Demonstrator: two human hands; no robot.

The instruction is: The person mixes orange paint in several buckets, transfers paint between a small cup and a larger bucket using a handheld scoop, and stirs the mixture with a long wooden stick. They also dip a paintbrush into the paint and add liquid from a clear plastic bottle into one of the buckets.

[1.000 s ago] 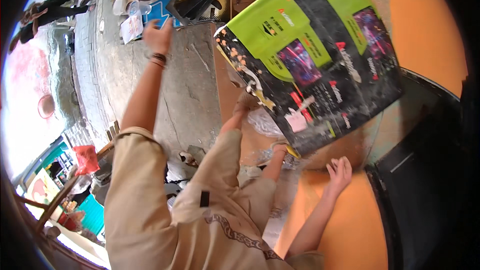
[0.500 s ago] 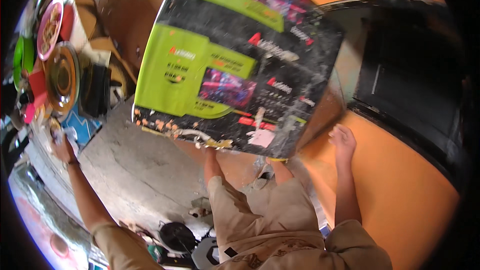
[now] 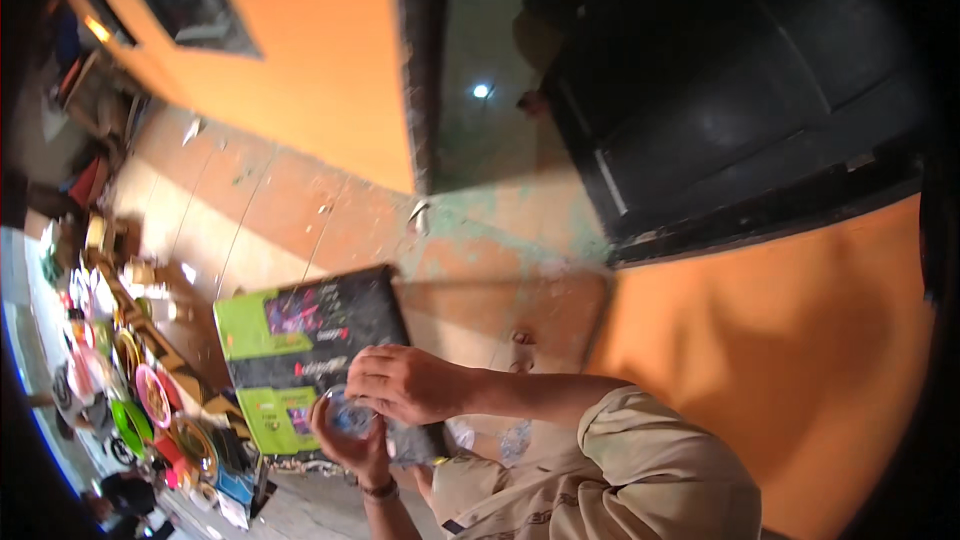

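Clear plastic cup [image 3: 346,420], lower left of centre in the frame: your left hand [image 3: 354,454] has its grip curled around it. Your right hand [image 3: 408,383] bends its fingers over the cup's top; whether that grip pinches it, I cannot tell. Behind both lies a green-and-black box [image 3: 312,348]. An orange wall [image 3: 770,360] fills the lower right.

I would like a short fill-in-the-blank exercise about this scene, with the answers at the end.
With the left hand and right hand at the clear container, the dark band is on the ____ wrist.
The printed box is mainly black and ____.
The wall at lower right is ____.
Missing words: left; green; orange
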